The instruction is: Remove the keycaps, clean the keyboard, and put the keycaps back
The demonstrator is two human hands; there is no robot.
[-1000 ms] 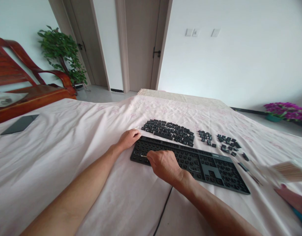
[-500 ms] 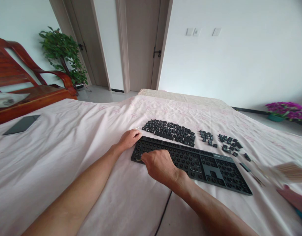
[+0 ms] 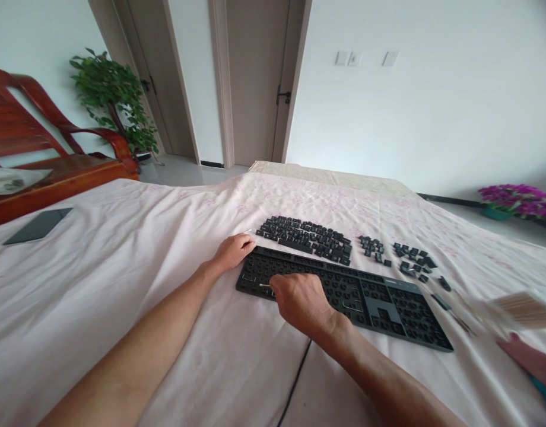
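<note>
A black keyboard (image 3: 391, 311) with its keycaps off lies slanted on the pink cloth. My right hand (image 3: 302, 299) is closed around a cotton swab (image 3: 264, 286), whose white tip points left over the bare switches near the keyboard's lower left. At the upper left corner, my left hand (image 3: 234, 251) is closed against the keyboard's edge. A thin white stick (image 3: 248, 231) shows just beyond its fingers; whether the hand holds it I cannot tell. Loose black keycaps (image 3: 306, 236) lie in rows behind the keyboard, with smaller groups (image 3: 413, 256) farther right.
A slim tool with a dark handle (image 3: 441, 301) and a clear pack of sticks (image 3: 524, 309) lie at right, near part of a person's limb (image 3: 529, 362). A black cable (image 3: 295, 379) runs toward me. A dark flat panel (image 3: 39, 226) rests at left.
My right hand has shifted a little right and away from me with the cotton swab, whose tip shows more clearly. My left hand stays at the corner.
</note>
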